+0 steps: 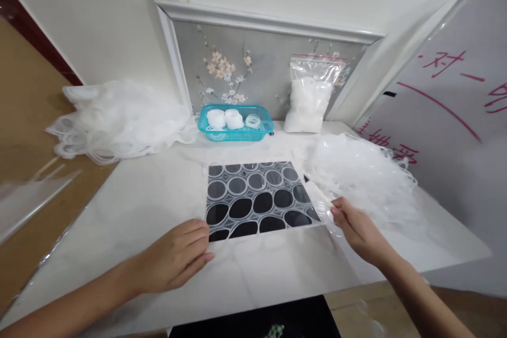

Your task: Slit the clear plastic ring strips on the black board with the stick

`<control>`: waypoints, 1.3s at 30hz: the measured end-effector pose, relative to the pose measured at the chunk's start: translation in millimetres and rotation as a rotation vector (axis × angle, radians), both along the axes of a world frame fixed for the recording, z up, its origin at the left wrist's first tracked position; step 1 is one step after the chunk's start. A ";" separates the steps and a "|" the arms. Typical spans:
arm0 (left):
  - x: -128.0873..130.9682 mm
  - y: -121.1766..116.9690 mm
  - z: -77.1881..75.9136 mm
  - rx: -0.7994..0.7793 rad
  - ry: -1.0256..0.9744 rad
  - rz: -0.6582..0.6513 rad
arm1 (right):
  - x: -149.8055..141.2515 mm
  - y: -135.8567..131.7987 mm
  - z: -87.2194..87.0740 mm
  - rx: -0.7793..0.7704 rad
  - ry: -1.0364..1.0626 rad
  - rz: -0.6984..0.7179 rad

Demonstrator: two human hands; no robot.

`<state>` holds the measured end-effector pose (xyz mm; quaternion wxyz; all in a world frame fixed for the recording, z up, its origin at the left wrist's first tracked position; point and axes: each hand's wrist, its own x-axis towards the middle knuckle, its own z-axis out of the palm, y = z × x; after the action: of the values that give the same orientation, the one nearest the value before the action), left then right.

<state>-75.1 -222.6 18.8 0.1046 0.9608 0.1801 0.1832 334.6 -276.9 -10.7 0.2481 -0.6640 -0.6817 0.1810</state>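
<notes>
A black square board (pixel 259 202) covered with a translucent sheet of joined rings lies in the middle of the white table (pixel 150 206). My left hand (pixel 176 256) rests flat by the board's near left corner, fingers stretched out and together, touching the sheet's edge. At the near right corner, my right hand (pixel 354 227) has its fingers curled and pinching the thin clear edge of the ring sheet. A loose heap of translucent rings (pixel 360 174) lies just beyond my right hand.
A larger heap of clear ring sheets (pixel 119 121) sits at the back left. A teal basket (pixel 235 132) with white rings stands at the back middle, beside a filled zip bag (pixel 309 97) that leans on a flowered panel. A whiteboard (pixel 447 116) with red writing leans at the right.
</notes>
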 end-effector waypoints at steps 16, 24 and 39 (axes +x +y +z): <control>7.6 25.8 -30.8 0.107 0.092 0.222 | -57.2 49.6 5.9 -0.165 0.978 -0.096; 11.5 24.3 -58.6 0.384 0.169 0.285 | -147.2 107.2 10.5 -0.320 1.346 0.189; 12.4 16.4 -67.8 0.353 0.154 0.278 | -197.8 117.2 -25.7 -0.112 1.025 0.199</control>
<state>-62.7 -206.3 -49.0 -0.1054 0.9412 0.2832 0.1508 136.8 -159.7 -36.4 0.4956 -0.4342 -0.5220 0.5416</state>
